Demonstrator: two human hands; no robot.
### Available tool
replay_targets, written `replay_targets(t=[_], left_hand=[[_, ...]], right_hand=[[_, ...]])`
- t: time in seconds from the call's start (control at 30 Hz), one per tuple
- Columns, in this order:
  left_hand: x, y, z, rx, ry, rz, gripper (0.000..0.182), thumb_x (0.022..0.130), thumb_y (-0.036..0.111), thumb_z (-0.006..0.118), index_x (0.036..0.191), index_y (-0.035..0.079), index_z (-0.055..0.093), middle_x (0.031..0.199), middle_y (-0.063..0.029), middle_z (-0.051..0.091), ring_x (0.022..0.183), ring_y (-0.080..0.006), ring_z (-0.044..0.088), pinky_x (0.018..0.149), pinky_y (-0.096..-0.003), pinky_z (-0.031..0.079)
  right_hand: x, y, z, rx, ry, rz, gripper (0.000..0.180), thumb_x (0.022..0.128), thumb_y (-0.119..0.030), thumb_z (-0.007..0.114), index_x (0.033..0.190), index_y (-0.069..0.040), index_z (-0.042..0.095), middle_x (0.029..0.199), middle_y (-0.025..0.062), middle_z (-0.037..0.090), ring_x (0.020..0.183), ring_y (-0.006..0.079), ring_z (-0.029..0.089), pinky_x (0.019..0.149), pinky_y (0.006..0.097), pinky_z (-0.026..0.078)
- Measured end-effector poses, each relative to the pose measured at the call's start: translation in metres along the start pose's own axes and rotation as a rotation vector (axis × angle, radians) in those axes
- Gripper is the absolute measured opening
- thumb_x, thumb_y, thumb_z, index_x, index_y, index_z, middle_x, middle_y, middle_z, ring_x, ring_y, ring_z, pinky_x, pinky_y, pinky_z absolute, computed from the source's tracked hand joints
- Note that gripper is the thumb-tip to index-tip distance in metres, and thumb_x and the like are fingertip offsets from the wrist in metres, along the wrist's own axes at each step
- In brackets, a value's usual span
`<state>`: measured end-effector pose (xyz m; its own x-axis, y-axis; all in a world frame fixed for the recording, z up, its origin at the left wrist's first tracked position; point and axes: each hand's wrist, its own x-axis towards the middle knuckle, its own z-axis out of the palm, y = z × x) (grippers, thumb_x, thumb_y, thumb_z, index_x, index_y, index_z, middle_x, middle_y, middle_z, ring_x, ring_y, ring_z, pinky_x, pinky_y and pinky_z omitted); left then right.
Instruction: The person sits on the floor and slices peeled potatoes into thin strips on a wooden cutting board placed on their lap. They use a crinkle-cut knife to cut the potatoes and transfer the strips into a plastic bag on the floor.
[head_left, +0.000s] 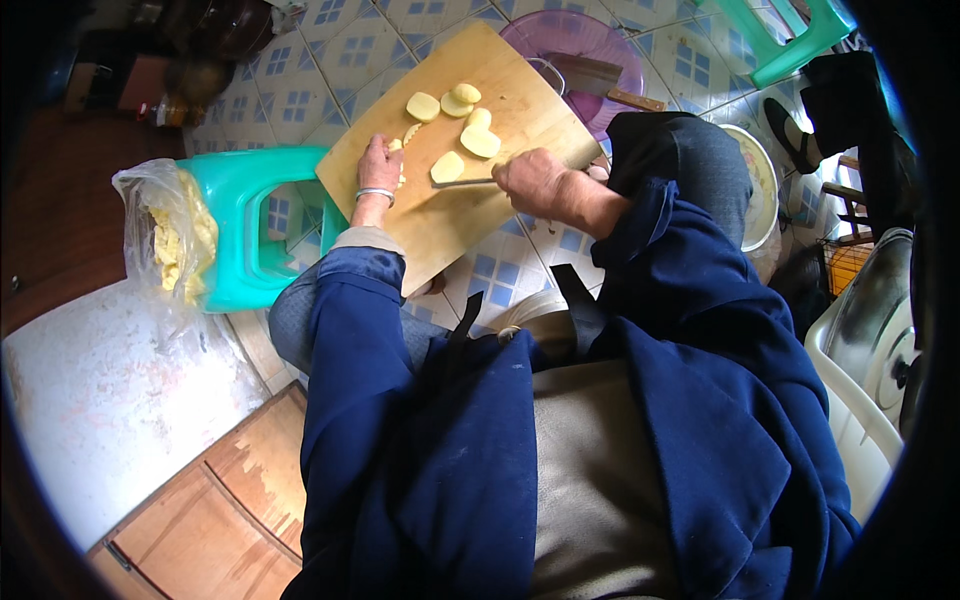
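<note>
A wooden cutting board (435, 240) is tilted in front of me, with several peeled potato pieces (480, 141) on its far half. My left hand (380, 165), a silver bangle at its wrist, curls over cut potato pieces (395, 145) near the board's left edge. A ridged slice (412, 133) lies just beyond its fingertips. My right hand (531, 180) grips a knife whose narrow blade (465, 182) points left across the board. Touching or very near that blade is a potato half (448, 166). The knife's handle is hidden in my fist.
Left of the board stands a green plastic stool (232, 225), with a clear bag of cut potato (176, 240) on it. A cleaver (585, 73) rests across a purple basin (630, 45). At right are a pale bowl (761, 187) and a person's shoe (784, 131).
</note>
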<state>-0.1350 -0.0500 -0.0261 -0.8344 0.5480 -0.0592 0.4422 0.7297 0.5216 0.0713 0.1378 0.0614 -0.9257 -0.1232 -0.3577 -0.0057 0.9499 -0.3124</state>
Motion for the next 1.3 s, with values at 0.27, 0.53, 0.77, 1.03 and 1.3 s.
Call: replay_targets(t=[0.27,0.53,0.77,1.03,1.3], left_hand=[[0.012,-0.012,-0.002,-0.119,-0.024,-0.057,0.029,0.068,0.004,0.060,0.096,0.002,0.057,0.084,-0.0138,0.063,0.079,-0.0258,0.062,0.073,-0.0329,0.049],[0.005,-0.009,-0.014,-0.768,-0.111,-0.269,0.032,0.071,-0.003,0.058,0.102,-0.001,0.048,0.082,-0.0112,0.058,0.068,-0.0206,0.059,0.061,-0.0302,0.051],[0.003,-0.019,-0.018,-0.420,0.044,-0.174,0.031,0.075,0.000,0.063,0.103,-0.001,0.051,0.092,-0.0113,0.057,0.073,-0.0163,0.058,0.063,-0.0294,0.051],[-0.047,0.002,-0.010,0.124,0.490,-0.049,0.035,0.066,0.007,0.063,0.100,0.003,0.054,0.103,-0.0170,0.052,0.101,-0.0346,0.047,0.089,-0.0427,0.039],[-0.065,-0.007,-0.015,-0.122,0.435,-0.653,0.023,0.068,0.009,0.061,0.087,-0.004,0.059,0.097,-0.0215,0.052,0.089,-0.0338,0.057,0.075,-0.0415,0.051]], right_hand=[[-0.002,-0.001,0.007,-0.052,0.029,-0.006,0.019,0.074,-0.012,0.051,0.087,-0.005,0.063,0.083,0.0119,0.066,0.080,0.0274,0.064,0.069,0.0368,0.050],[-0.010,0.002,0.011,-0.061,0.044,0.009,0.020,0.075,-0.012,0.051,0.090,-0.005,0.063,0.086,0.0116,0.066,0.083,0.0262,0.064,0.071,0.0350,0.050],[-0.010,0.006,0.017,0.006,0.043,0.035,0.020,0.074,-0.011,0.053,0.090,-0.001,0.057,0.080,0.0158,0.064,0.079,0.0308,0.063,0.070,0.0387,0.049],[-0.019,0.007,0.023,0.139,0.085,0.143,0.017,0.077,-0.012,0.051,0.090,-0.003,0.057,0.079,0.0176,0.063,0.078,0.0345,0.062,0.071,0.0430,0.048],[-0.026,0.010,0.048,0.063,0.192,0.140,0.019,0.077,-0.008,0.047,0.093,-0.002,0.055,0.075,0.0187,0.062,0.072,0.0356,0.062,0.066,0.0453,0.048]])
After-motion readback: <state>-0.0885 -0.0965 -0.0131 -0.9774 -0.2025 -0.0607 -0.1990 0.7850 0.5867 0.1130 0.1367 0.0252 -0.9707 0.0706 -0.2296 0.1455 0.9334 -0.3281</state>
